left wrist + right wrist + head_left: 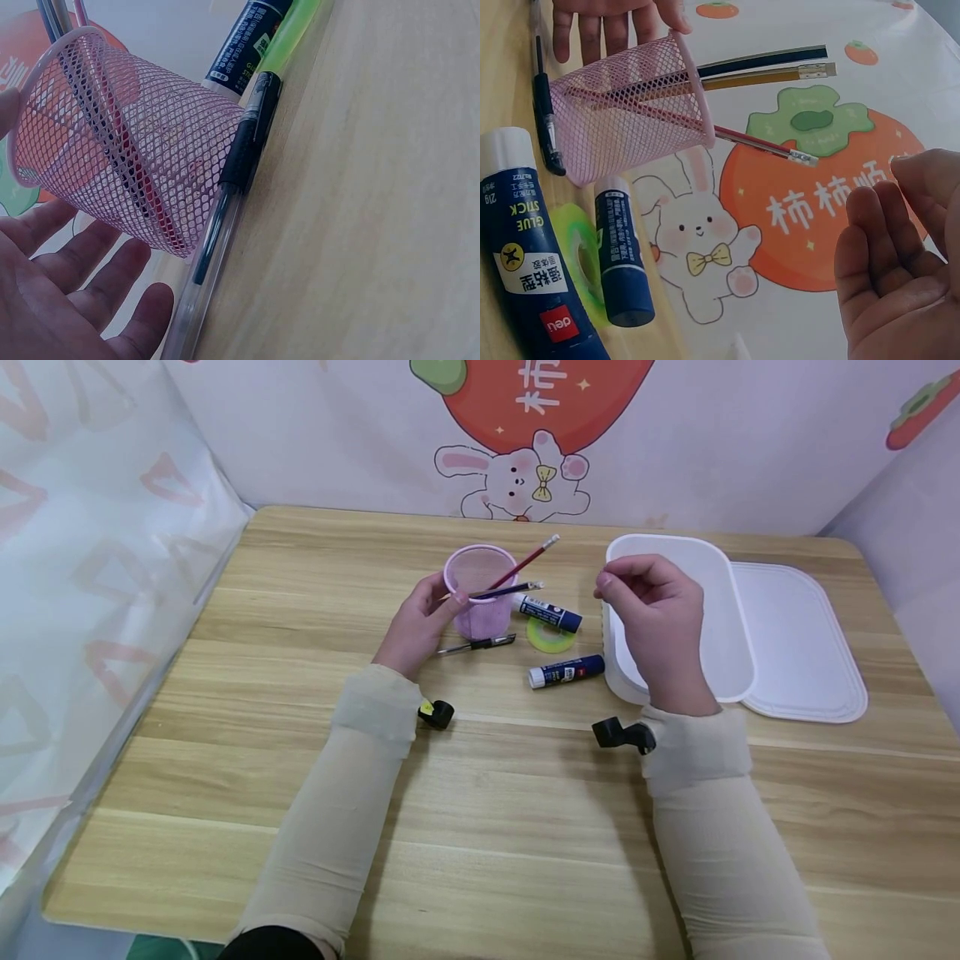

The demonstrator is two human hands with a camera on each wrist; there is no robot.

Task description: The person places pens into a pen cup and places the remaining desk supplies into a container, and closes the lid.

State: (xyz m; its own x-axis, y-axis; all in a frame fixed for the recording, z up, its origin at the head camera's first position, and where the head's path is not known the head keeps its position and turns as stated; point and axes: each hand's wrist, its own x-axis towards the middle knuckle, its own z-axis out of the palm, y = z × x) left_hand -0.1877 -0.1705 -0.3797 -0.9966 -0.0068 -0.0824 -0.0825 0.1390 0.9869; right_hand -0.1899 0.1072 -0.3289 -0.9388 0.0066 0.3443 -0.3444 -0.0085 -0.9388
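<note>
A pink mesh pencil cup stands on the table, held by my left hand with the thumb at its rim and the fingers along its side. Leaning inside the cup are a red pencil, a dark pencil and a yellowish pencil, the last clearest in the right wrist view. Right beside the cup's base lies a black-and-clear pen. My right hand is raised over the white box, fingers loosely bent, thumb close to the index finger; nothing shows in it.
Two blue glue sticks lie right of the cup, one partly over a yellow-green tape roll. A white plastic box stands at the right, with its white lid beside it. A printed cloth hangs behind the table.
</note>
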